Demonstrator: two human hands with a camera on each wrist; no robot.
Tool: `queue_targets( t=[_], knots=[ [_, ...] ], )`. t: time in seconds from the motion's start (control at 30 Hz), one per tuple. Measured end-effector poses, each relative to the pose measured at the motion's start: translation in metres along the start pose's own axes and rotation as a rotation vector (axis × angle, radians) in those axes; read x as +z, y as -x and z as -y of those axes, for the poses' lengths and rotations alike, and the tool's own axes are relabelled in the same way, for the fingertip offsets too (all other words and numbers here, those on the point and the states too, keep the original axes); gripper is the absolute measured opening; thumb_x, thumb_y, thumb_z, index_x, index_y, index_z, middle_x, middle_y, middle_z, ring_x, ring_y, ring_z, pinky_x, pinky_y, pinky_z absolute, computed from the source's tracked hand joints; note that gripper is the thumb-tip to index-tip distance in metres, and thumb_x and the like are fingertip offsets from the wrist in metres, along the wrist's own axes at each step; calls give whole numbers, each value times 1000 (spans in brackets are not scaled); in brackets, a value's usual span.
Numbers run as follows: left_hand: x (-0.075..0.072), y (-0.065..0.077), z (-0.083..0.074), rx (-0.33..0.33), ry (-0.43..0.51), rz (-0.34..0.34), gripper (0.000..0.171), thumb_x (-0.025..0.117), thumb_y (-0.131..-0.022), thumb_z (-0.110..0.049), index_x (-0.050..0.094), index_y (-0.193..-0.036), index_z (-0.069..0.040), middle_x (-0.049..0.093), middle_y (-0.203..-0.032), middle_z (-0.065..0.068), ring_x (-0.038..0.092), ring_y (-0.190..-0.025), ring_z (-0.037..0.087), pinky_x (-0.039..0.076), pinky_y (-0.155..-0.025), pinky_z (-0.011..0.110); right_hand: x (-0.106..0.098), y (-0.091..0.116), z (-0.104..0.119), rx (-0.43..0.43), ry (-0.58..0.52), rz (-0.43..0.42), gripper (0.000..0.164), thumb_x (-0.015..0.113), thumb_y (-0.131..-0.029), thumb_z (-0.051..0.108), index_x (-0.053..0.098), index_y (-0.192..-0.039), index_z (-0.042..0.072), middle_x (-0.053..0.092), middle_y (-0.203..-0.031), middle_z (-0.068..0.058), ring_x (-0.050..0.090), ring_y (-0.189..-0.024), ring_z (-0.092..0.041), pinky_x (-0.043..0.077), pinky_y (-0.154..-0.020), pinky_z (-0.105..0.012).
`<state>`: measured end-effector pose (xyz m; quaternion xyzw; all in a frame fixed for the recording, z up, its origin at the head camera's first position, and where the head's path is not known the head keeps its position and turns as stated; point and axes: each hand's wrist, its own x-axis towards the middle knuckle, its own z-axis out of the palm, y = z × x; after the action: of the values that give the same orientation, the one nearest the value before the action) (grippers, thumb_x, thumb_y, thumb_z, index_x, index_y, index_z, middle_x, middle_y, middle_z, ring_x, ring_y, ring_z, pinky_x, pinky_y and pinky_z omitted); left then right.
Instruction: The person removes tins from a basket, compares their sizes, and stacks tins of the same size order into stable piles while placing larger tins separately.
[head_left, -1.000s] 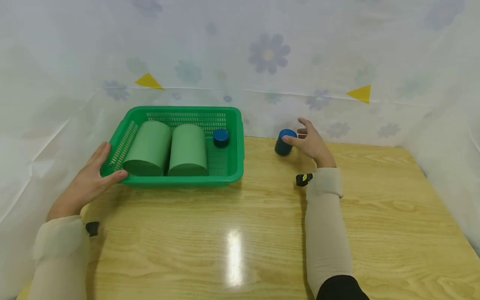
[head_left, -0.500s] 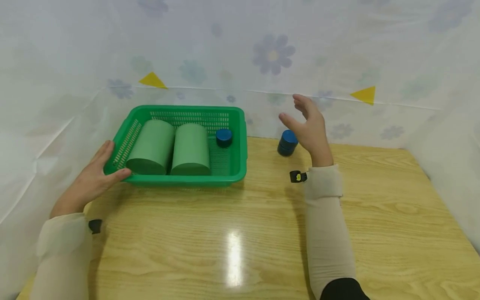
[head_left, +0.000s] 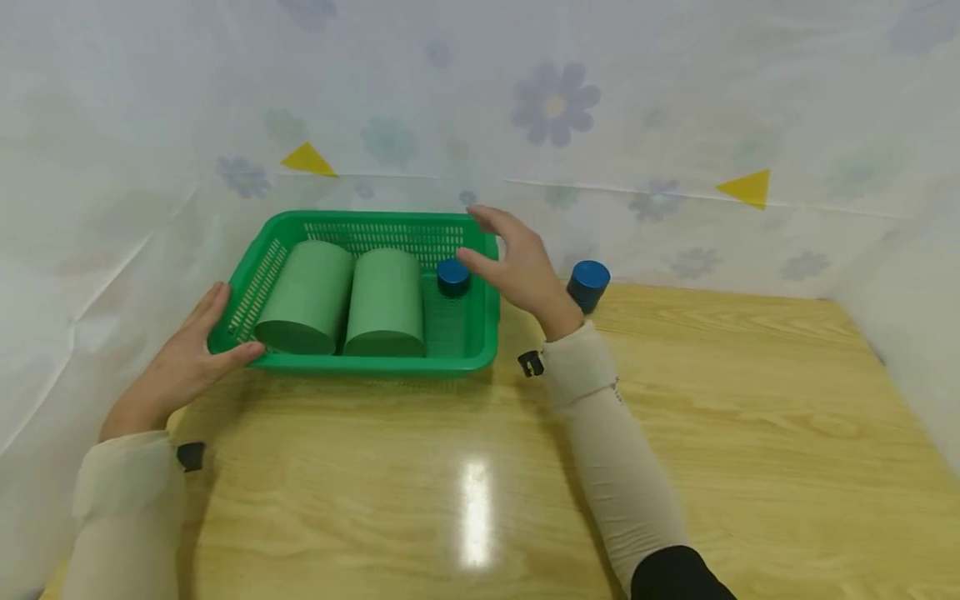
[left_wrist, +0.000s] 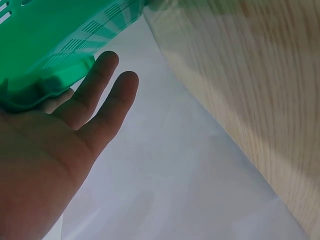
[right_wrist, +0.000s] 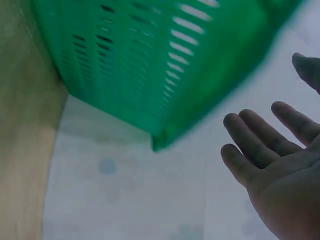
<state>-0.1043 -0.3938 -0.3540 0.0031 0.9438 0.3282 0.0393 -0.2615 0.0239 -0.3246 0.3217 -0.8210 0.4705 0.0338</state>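
Observation:
A green plastic basket (head_left: 375, 363) stands at the left of the table in the head view. Two light-green cylinders (head_left: 311, 287) lie side by side in it, with a short blue cylinder (head_left: 453, 278) to their right. My left hand (head_left: 176, 362) rests against the basket's left front corner, thumb at the front rim and the other fingers straight along the left side. My right hand (head_left: 521, 271) is held over the basket's right rim, fingers spread and holding nothing. In the right wrist view its fingers (right_wrist: 250, 142) are apart from the basket's perforated wall.
Behind my right wrist, a taller blue cylinder (head_left: 590, 283) stands near the back edge of the wooden table (head_left: 360, 483). A flowered white sheet (head_left: 420, 100) hangs behind and at the sides, with two yellow triangles (head_left: 744, 188) on it.
My right hand has come away from the blue cylinder on the table, risen, and moved left to the basket's right rim. My left hand and the basket have stayed in place.

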Motion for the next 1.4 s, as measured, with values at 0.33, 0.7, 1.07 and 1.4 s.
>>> queue_targets(
  t=[0.33,0.7,1.07,1.4],
  knots=[
    [5,5,7,29,36,-4,99,64,-100,-37,-15,-160,-25,-20,-166,4,-15,-149,43,2,-107,78,38,-25,-11,-35,400,148,62,66,-100,36,43,-155,16,46,-153,-6,38,-143,-23,-7,-121,-44],
    [9,17,17,28,27,-5,100,64,-101,-34,-15,-161,-24,-20,-166,6,-15,-148,47,3,-104,80,60,-41,-22,42,556,304,72,64,-101,39,29,-162,21,48,-153,-4,48,-136,-25,-4,-117,-63],
    [8,11,14,72,37,-25,99,64,-101,-33,-14,-161,-25,-18,-166,7,-15,-148,46,2,-105,79,54,-48,-15,154,837,464,73,71,-96,38,38,-159,25,63,-135,-6,46,-133,-36,13,-114,-69],
    [7,2,15,78,35,-33,98,64,-101,-32,-13,-161,-24,-19,-166,6,-15,-148,44,2,-106,79,54,-52,-21,138,859,440,67,72,-95,40,45,-155,25,53,-147,-7,44,-132,-34,25,-110,-65]
  ],
)
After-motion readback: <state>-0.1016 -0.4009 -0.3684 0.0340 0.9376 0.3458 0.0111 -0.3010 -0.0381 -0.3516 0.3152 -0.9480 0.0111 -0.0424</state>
